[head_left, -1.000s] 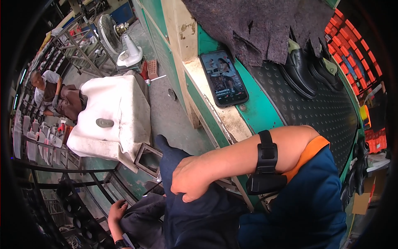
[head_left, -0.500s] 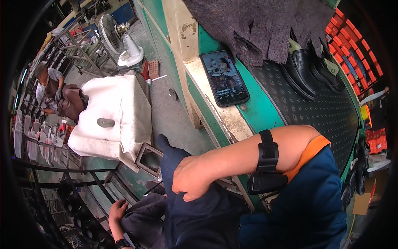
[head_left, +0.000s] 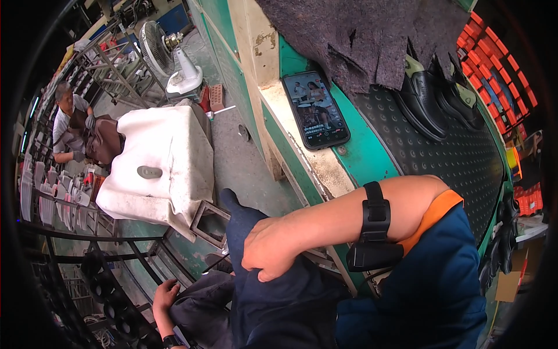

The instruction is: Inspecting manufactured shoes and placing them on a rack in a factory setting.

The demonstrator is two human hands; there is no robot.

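Observation:
My right hand rests on my dark blue trouser leg, its thumb low and its other fingers turned down so that their tips are hidden. Black straps and a black box sit on that arm. At the lower left, my left hand lies against the dark trouser cloth over my other knee, fingers loosely bent and slightly apart, holding nothing. A phone with a lit screen showing people lies on the green and cream bench edge, beyond my right arm.
Black shoes stand on a studded black mat, partly under grey felt. A white-covered block, a fan and a brick are at left. A gloved co-worker sits behind the block. Red bins line the right.
The co-worker at far left has raised their head and upper body and moved their gloved hands over the brown cloth. A person-like shape shows at the right rim. My hands have stayed put.

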